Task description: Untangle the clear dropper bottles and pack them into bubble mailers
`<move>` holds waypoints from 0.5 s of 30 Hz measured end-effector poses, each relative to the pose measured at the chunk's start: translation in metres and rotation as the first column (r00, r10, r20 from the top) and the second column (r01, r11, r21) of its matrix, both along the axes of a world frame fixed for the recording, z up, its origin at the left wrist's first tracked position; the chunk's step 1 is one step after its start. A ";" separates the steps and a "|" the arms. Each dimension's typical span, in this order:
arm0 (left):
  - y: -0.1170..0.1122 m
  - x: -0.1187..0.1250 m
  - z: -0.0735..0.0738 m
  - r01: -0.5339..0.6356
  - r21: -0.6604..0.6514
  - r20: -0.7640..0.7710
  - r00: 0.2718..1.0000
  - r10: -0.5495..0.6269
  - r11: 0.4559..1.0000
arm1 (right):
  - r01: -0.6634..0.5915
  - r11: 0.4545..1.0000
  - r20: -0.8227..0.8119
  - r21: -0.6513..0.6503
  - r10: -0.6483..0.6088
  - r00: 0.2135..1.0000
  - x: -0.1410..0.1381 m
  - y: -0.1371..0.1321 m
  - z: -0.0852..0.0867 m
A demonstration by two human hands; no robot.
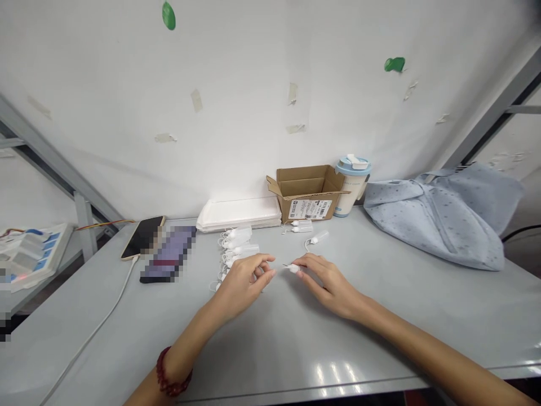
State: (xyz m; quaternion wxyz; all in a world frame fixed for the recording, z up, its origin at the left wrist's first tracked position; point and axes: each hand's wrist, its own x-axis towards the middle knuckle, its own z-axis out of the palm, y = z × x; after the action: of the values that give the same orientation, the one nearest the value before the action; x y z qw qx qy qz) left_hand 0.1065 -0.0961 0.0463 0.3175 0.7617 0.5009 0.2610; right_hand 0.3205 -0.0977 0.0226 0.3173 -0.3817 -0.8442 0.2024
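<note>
1. My right hand (327, 282) pinched a small white cap (295, 269) between thumb and fingers; its thin dark tip (285, 265) pointed left, roughly sideways, towards my left hand (243, 276).
2. My left thumb and forefinger stood parted just beside that tip; I couldn't tell whether the hand held anything.
3. Beyond the pinch, nearer my right hand, a translucent bottle (321, 236) slanted away rightward.
</note>
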 end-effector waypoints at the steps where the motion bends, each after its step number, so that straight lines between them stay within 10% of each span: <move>1: 0.000 0.000 0.001 0.014 -0.012 -0.004 1.000 -0.014 1.000 | 0.008 1.000 -0.005 0.002 -0.008 1.000 0.000 0.000 0.000; 15: -0.001 0.004 -0.005 0.072 -0.251 0.270 0.963 -0.001 0.965 | -0.047 0.995 -0.096 -0.091 0.038 0.995 -0.002 -0.004 0.000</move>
State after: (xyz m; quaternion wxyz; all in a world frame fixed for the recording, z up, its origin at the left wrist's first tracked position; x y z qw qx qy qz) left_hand 0.1101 -0.0976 0.0411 0.4836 0.6807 0.4688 0.2880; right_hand 0.3185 -0.1014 0.0230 0.3341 -0.3679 -0.8261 0.2658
